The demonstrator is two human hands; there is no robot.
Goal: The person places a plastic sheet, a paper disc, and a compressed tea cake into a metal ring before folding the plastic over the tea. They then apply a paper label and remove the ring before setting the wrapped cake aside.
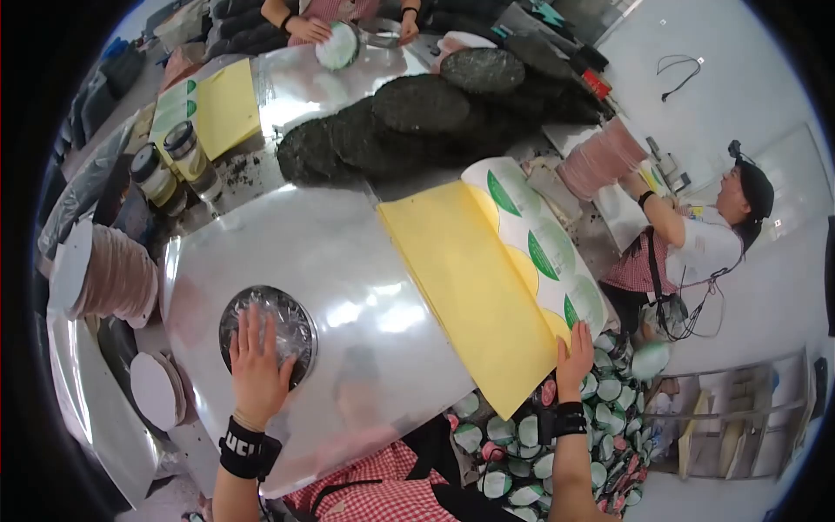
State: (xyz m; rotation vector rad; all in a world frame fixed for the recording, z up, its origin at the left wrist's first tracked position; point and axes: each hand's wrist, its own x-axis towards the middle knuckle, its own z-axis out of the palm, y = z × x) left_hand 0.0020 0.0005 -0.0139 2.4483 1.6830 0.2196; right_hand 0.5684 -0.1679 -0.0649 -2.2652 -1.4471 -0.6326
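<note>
My left hand (257,361) lies with fingers stretched out on a dark round cake (297,324) under crinkled clear film, on the shiny metal tabletop. A rim runs around the cake, partly hidden by the hand. At the near right corner of a sheet of round green-and-white labels (544,252), my right hand (574,361) has its thumb and fingers at the sheet's edge. They seem to pinch a label there, though the contact is small in view. Yellow backing paper (461,296) lies beside and under the labels.
Stacked dark round cakes (422,104) stand behind the metal sheet. Two jars (191,161) and a large spool (113,274) are at left. Many wrapped, labelled rounds (531,431) fill the space below my right hand. Co-workers work at the back (335,10) and right (709,239).
</note>
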